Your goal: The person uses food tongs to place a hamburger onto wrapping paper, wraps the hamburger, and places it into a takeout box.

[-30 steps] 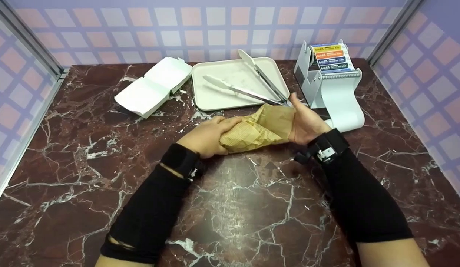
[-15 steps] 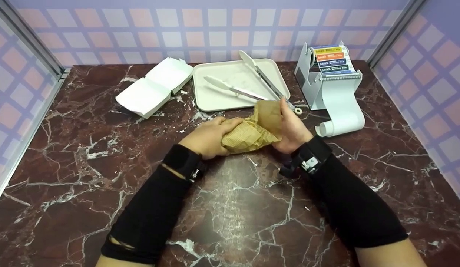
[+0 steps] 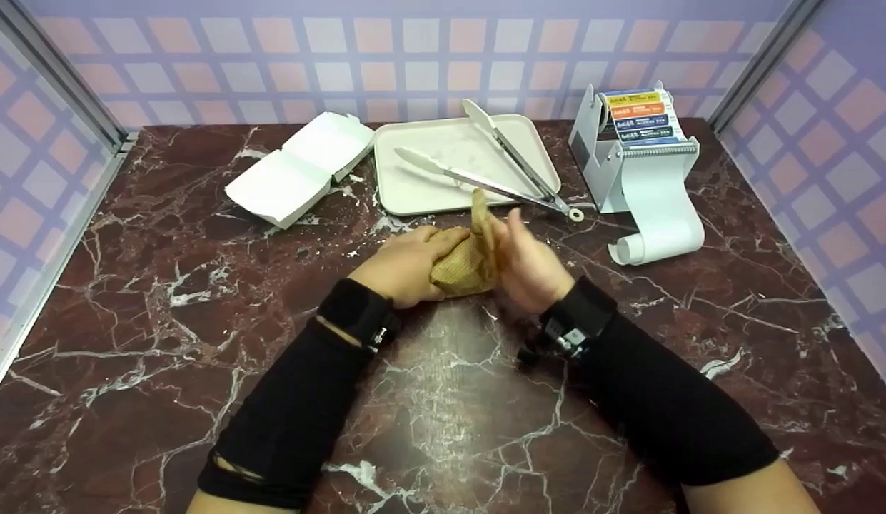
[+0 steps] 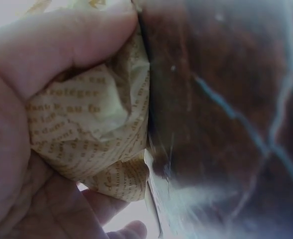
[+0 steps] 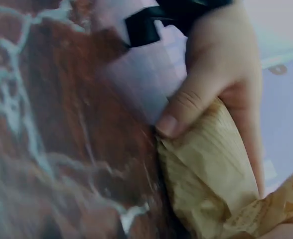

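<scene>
A bundle in tan paper [image 3: 458, 271] printed with brown lettering lay on the dark marbled tabletop [image 3: 443, 421], roughly midway between its left and right edges and just in front of the tray. The left hand [image 3: 407, 268] was clamped round the bundle's left end, thumb on its near side. The right hand [image 3: 527, 270], somewhat blurred, had its fingers extended flat against the bundle's upright paper flap [image 3: 480, 210], thumb raised, without gripping. By the tabletop's far edge, the pale tray [image 3: 407, 194] carried metal tongs [image 3: 500, 189], arms apart, ring end past its near right corner. Toward the far left corner sat an unfolded white box [image 3: 285, 184]; toward the far right corner, a label dispenser [image 3: 605, 168] trailed a curling white strip [image 3: 660, 189].
</scene>
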Available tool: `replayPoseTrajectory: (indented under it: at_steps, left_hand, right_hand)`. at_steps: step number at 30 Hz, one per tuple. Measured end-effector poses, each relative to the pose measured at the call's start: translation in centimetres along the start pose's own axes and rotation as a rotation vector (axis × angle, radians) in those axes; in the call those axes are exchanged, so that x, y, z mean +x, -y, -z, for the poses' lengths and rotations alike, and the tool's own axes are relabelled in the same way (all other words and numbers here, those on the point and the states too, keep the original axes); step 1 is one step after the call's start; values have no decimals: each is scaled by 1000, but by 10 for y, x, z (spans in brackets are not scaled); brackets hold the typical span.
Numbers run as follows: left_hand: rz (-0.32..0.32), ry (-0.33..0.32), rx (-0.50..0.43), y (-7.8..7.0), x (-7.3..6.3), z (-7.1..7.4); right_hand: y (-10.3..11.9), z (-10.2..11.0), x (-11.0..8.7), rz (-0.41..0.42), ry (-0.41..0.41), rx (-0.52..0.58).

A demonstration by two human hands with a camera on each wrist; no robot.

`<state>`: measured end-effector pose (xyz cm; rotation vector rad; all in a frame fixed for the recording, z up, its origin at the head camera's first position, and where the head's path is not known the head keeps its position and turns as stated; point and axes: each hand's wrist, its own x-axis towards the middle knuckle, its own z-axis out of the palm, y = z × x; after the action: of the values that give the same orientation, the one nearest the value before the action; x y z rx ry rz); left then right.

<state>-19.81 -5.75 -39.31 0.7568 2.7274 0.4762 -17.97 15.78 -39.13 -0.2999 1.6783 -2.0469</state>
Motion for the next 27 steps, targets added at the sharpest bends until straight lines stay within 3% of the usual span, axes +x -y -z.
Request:
replayPoseTrajectory:
  at_steps: [8, 15, 20, 22, 27]
  left_hand:
    - [60, 12, -27, -3, -1, -1]
    - [41, 82, 18, -6, 0, -1]
    - [45, 126, 63, -6, 0, 0]
    - [36, 109, 58, -7, 1, -1]
    - [134, 47, -47, -10, -3, -2]
  right_hand:
    - [-6, -8, -7, 51, 1, -417]
    - [-5, -7, -9, 71, 118, -836]
    - [-3, -9, -10, 56, 183, -1054]
    - [-3, -11, -10, 45, 198, -1121]
    - [-3, -17, -9, 10, 211, -1290]
